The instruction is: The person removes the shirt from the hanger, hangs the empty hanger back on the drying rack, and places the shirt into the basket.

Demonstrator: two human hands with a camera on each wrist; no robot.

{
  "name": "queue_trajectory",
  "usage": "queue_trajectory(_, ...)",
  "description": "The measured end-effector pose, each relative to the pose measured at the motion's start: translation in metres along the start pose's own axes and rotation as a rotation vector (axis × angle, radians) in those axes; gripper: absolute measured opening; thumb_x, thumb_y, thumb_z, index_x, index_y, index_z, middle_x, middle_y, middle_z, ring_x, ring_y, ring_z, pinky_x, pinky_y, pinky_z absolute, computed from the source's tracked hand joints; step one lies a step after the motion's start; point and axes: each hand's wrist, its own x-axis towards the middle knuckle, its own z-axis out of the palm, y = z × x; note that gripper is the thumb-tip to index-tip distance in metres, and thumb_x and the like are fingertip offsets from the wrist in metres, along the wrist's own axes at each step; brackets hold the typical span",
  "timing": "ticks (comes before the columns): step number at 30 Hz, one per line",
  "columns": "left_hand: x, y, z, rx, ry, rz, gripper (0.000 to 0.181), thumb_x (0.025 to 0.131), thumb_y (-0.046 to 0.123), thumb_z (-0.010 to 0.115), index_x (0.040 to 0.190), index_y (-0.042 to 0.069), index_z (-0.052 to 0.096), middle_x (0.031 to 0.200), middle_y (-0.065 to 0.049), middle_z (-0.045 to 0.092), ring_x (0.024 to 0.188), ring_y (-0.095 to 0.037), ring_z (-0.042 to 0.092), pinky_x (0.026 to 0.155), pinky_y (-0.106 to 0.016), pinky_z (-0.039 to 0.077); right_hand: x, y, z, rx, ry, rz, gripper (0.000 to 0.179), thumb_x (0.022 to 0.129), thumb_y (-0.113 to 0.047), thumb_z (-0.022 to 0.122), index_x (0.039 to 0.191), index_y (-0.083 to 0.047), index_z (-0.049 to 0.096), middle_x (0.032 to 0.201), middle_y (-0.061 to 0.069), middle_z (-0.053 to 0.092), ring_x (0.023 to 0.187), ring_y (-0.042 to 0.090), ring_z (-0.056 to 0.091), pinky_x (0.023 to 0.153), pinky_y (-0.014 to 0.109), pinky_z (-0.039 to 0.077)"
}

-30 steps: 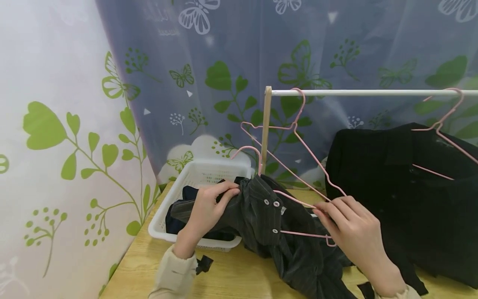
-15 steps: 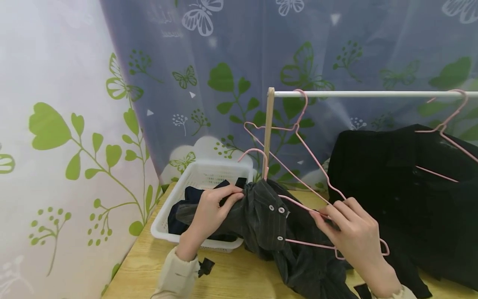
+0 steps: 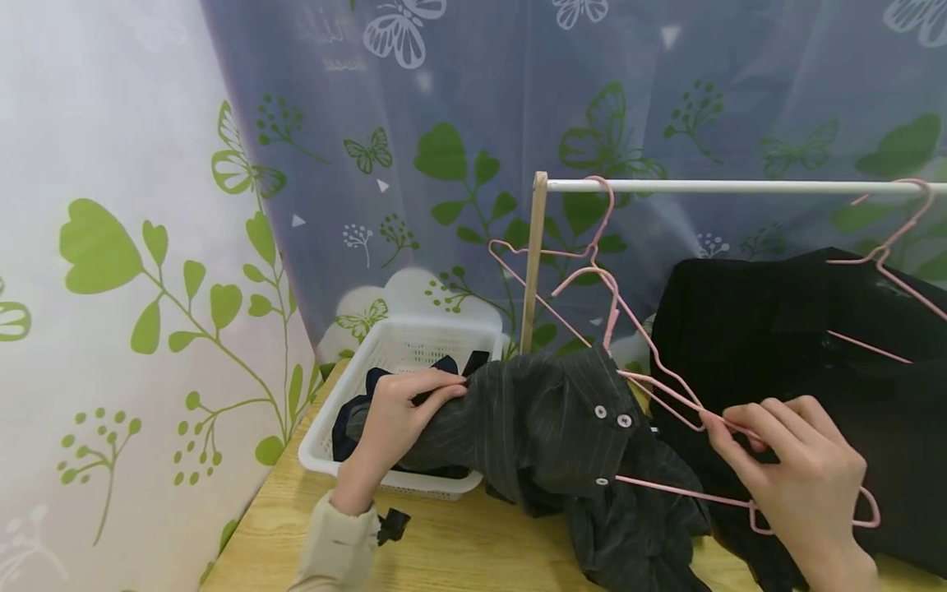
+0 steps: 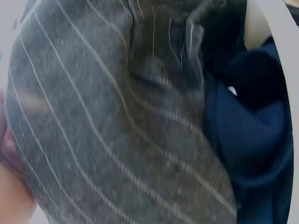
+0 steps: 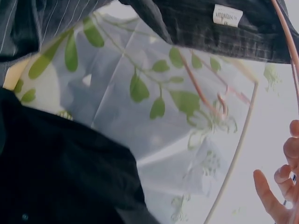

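A dark grey pinstriped shirt (image 3: 540, 419) with pale buttons is stretched between my hands over the wooden table. My left hand (image 3: 403, 415) pinches the cloth at the shirt's left side, thumb against fingers. Inside the shirt's neck lies part of a pink hanger (image 3: 681, 491), its hook standing up above the collar. With thumb and fingers, my right hand (image 3: 799, 460) pinches the hanger's arm outside the shirt, at the right. The pinstriped cloth fills most of the left wrist view, and a white label (image 5: 227, 16) shows inside the shirt in the right wrist view.
A white basket (image 3: 314, 467) with navy clothing (image 4: 247, 130) stands behind my left hand. From a white rail (image 3: 740, 187) on a wooden post (image 3: 534, 263) hang a bare pink hanger (image 3: 609, 215) and a black garment (image 3: 740, 321) on another hanger.
My right hand has moved right with the hanger, whose hook now stands right of the post. The shirt has spread out rightward. My left hand has shifted slightly left, still pinching cloth.
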Motion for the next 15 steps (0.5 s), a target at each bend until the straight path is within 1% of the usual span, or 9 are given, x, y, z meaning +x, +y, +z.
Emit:
queue_trajectory(3,-0.003,-0.005,-0.007,0.052,0.057,-0.029,0.016,0.084,-0.002,0.079,0.098,0.006,0.081,0.091,-0.006,0.078,0.082,-0.018,0.075,0.078,-0.022,0.057,-0.002,0.012,-0.013,-0.039,-0.035,0.026,0.067,0.101,-0.058,0.05,0.068,-0.003,0.068,0.056,-0.003,0.047,0.066,0.017,0.039,0.068,0.008,0.021)
queue_trajectory(7,-0.006,-0.011,-0.019,0.133,0.13,-0.087,0.013,0.087,0.0,0.077,0.097,0.007,0.08,0.09,-0.007,0.078,0.077,-0.016,0.073,0.073,-0.019,0.056,-0.006,0.026,-0.032,-0.05,-0.079,0.062,0.07,0.101,-0.062,0.048,0.068,-0.002,0.066,0.057,-0.005,0.045,0.071,0.007,0.035,0.069,0.01,0.022)
queue_trajectory(11,-0.008,-0.016,-0.028,0.207,0.199,-0.147,0.008,0.09,0.002,0.074,0.095,0.006,0.079,0.087,-0.007,0.077,0.067,-0.014,0.068,0.063,-0.015,0.049,-0.011,0.041,-0.047,0.005,-0.066,0.067,0.071,0.1,-0.061,0.051,0.066,-0.001,0.065,0.057,-0.009,0.041,0.075,-0.001,0.031,0.072,0.016,0.023)
queue_trajectory(12,-0.009,-0.017,-0.03,0.229,0.216,-0.165,0.007,0.09,0.003,0.074,0.095,0.006,0.079,0.087,-0.007,0.077,0.064,-0.014,0.067,0.061,-0.015,0.049,-0.013,0.045,-0.049,0.04,-0.042,0.062,0.071,0.1,-0.06,0.053,0.064,0.0,0.065,0.056,-0.01,0.041,0.073,-0.003,0.032,0.073,0.016,0.023)
queue_trajectory(14,-0.01,-0.018,-0.033,0.266,0.24,-0.198,0.006,0.091,0.004,0.073,0.094,0.005,0.079,0.084,-0.008,0.076,0.06,-0.015,0.065,0.057,-0.015,0.047,-0.019,0.055,-0.056,0.067,-0.044,0.07,0.072,0.099,-0.06,0.054,0.063,0.002,0.065,0.056,-0.013,0.041,0.07,-0.008,0.032,0.072,0.012,0.024)
queue_trajectory(15,-0.01,-0.019,-0.034,0.278,0.251,-0.217,0.006,0.092,0.005,0.073,0.094,0.004,0.079,0.083,-0.009,0.076,0.058,-0.015,0.065,0.056,-0.015,0.046,-0.022,0.06,-0.061,0.061,-0.064,0.083,0.073,0.1,-0.06,0.054,0.063,0.002,0.065,0.056,-0.015,0.041,0.068,-0.011,0.031,0.07,0.011,0.025)
